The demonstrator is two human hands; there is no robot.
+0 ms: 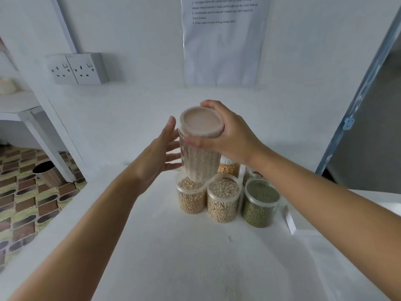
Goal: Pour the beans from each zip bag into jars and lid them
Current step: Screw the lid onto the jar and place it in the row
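The single camera, worn on the head, looked forward and down over the near edge of the white desk [165, 253], facing the wall [141, 35] behind its far edge. It sat close: both arms [91, 231] ran from the bottom corners to the left hand [159, 155] and right hand [230, 131] at mid-frame. Wide-angle bending curved the desk's left edge.

White counter [152, 246]: left tan-bean jar [192, 198], right tan-bean jar [223, 199], green-bean jar [260, 206] in row; yellow-bean jar [228, 168] behind.

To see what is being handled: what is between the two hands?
A tall lidded jar of pale grains. The right hand grips it at the lid, and the left hand lies open at its side. The head view shows it.
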